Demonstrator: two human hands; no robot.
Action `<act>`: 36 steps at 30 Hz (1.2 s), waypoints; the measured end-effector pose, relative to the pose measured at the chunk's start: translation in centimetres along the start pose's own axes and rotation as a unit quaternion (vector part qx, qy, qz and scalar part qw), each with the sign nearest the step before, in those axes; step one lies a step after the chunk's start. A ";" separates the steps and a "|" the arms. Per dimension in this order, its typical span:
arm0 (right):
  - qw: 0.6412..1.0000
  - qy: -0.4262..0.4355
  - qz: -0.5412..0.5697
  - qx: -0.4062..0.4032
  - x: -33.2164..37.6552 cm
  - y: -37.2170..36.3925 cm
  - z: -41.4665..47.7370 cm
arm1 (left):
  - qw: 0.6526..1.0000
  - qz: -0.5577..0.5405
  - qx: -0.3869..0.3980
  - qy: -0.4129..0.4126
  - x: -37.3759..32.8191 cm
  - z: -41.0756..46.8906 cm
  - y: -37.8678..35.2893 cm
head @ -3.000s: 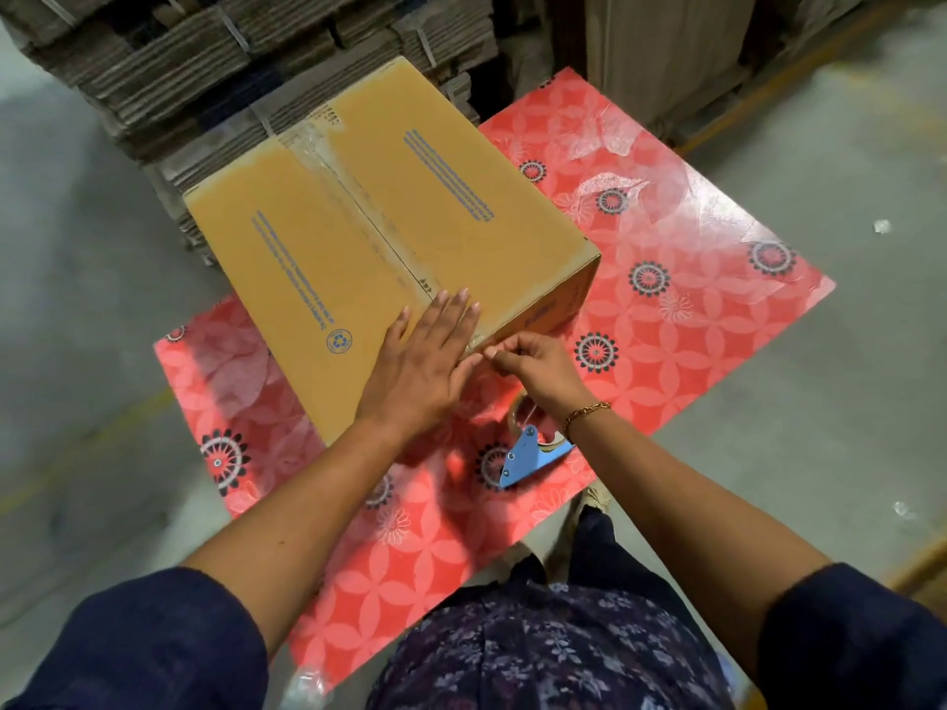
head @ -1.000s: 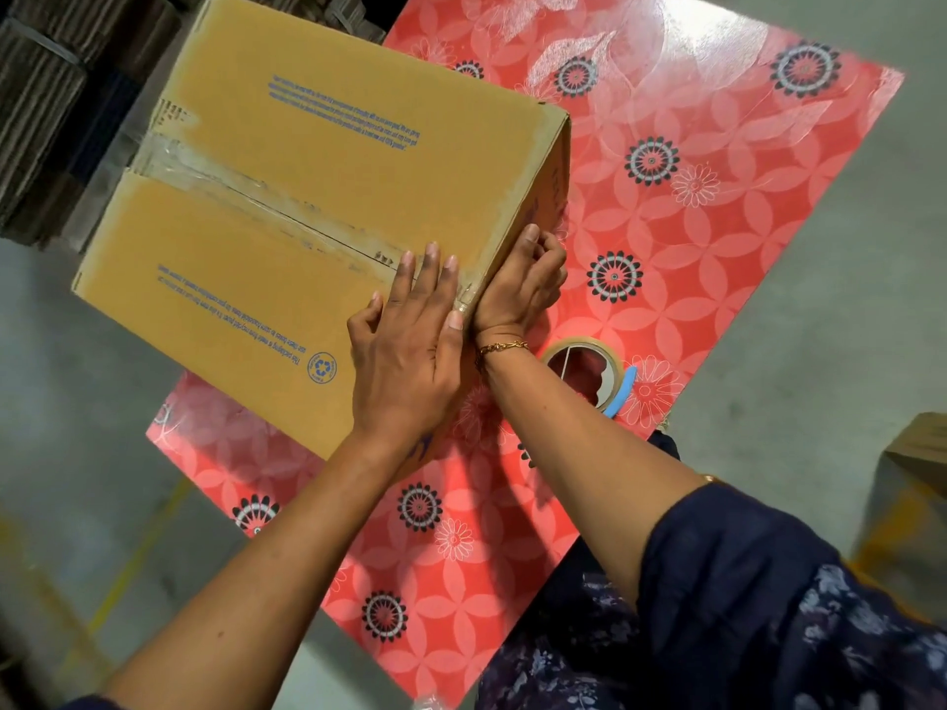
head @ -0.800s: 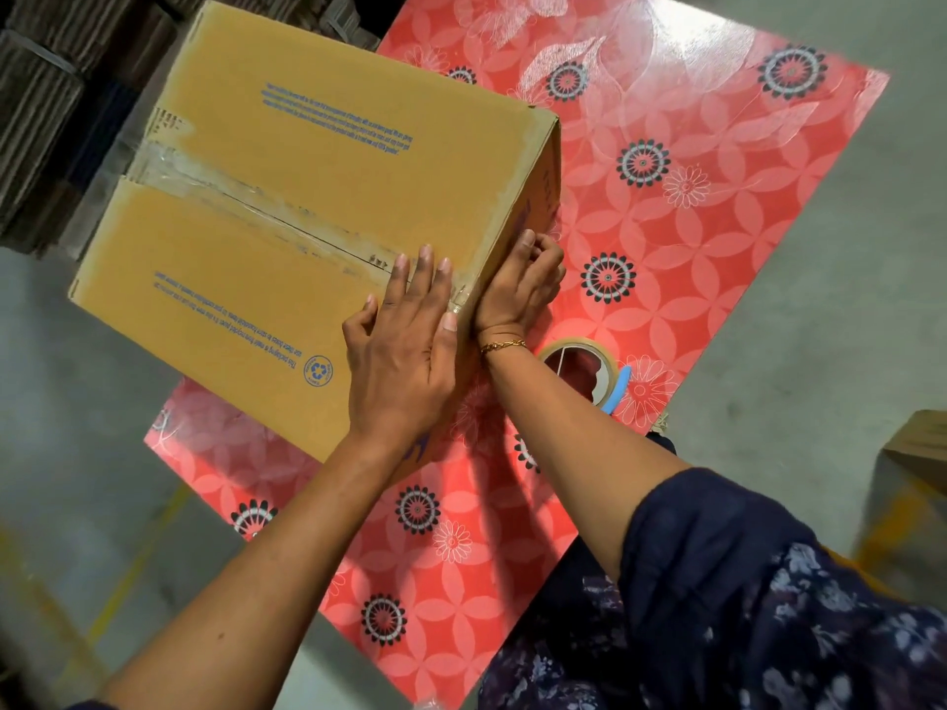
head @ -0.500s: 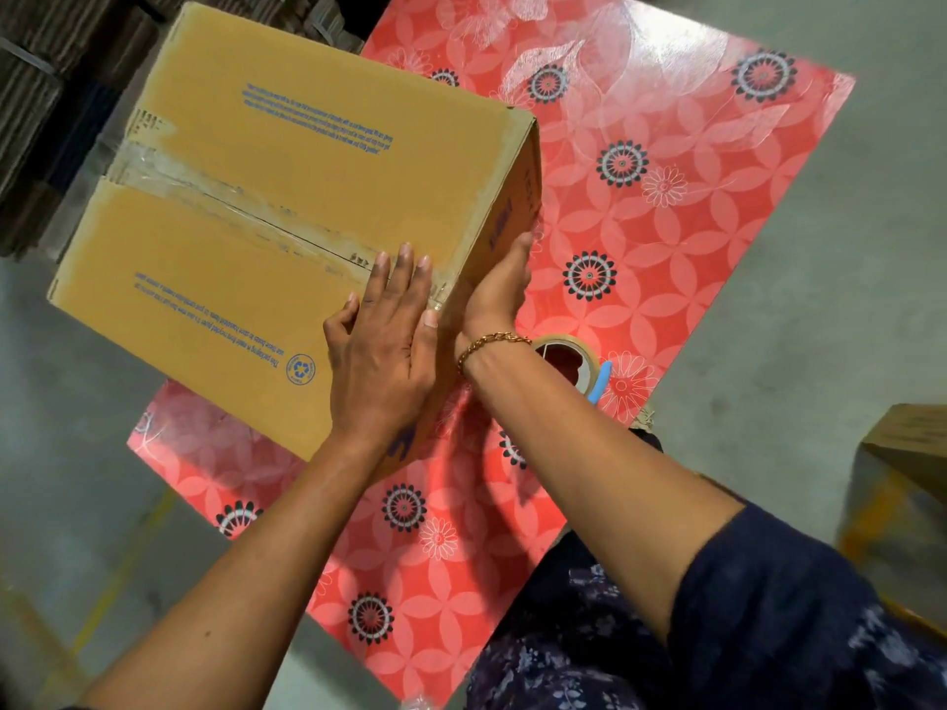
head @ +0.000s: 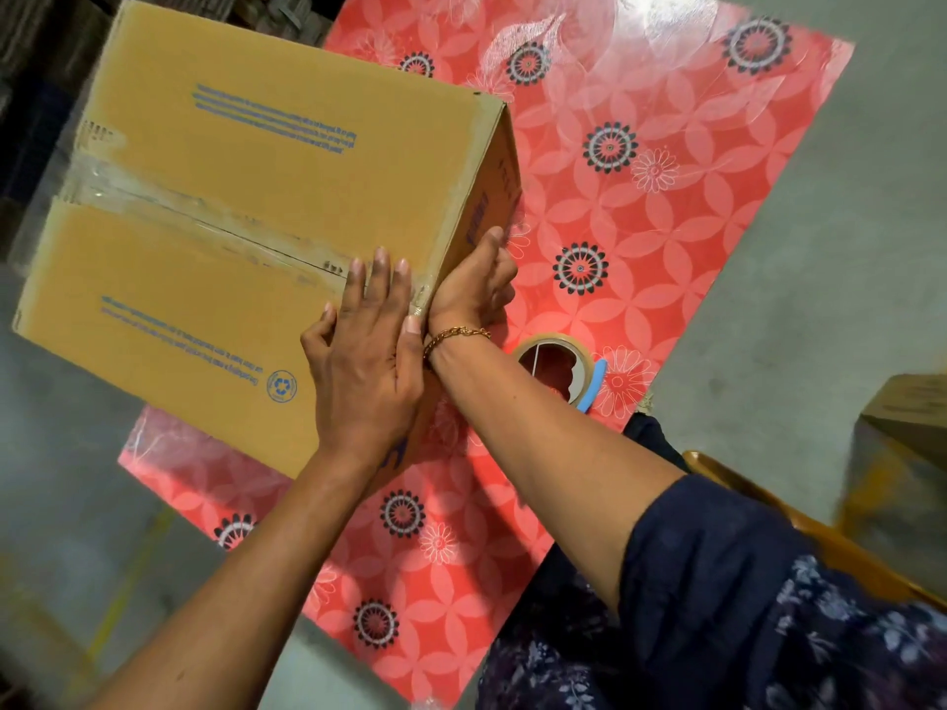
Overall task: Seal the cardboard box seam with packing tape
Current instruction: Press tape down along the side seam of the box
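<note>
From the head view, the brown cardboard box with clear tape on its seam overhangs the far-left edge of the red floral table, left hand spread flat on top, right hand pressing tape down its side; looks light and stiff, best held at the edges.

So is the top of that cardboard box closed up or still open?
Closed. The cardboard box has both top flaps lying flat and meeting at the seam, with clear tape running along it.
</note>
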State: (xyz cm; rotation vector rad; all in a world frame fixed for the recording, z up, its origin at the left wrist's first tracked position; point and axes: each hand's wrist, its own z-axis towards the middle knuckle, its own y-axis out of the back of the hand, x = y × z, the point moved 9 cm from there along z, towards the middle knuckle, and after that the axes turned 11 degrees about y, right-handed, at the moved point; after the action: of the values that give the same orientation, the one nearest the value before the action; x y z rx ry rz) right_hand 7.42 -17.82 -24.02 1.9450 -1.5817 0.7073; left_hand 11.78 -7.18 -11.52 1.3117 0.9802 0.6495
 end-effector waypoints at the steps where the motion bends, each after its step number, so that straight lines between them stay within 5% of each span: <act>1: 1.000 0.005 0.006 -0.001 0.1 0.0 0.0 | 1.000 0.003 -0.002 0.002 0.0 0.0 0.0; 7: 0.996 0.079 -0.045 -0.008 1.3 1.1 1.5 | 1.000 -0.001 0.000 0.002 0.2 0.1 0.0; 14: 0.991 0.093 -0.001 0.101 0.1 -0.1 -2.2 | 1.000 -0.022 -0.007 0.002 0.3 0.2 0.0; 24: 0.961 0.268 -0.064 0.030 1.2 0.5 -1.9 | 1.000 0.002 -0.007 -0.003 0.3 0.3 -0.3; 29: 0.970 0.222 -0.090 0.041 0.3 1.0 -0.5 | 1.000 0.000 -0.004 0.000 0.3 0.3 -0.1; 32: 0.980 0.147 -0.048 0.128 -0.8 0.7 -1.9 | 1.000 -0.001 -0.005 -0.001 0.3 0.3 -0.1; 36: 0.965 0.166 -0.083 0.183 -1.0 0.0 -4.5 | 1.000 -0.011 -0.006 0.000 0.4 0.2 0.0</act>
State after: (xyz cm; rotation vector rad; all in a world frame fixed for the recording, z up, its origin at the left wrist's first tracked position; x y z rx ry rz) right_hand 7.00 -14.01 -21.46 2.0456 -1.1287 1.2493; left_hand 12.15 -7.00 -11.62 1.2891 0.9891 0.6368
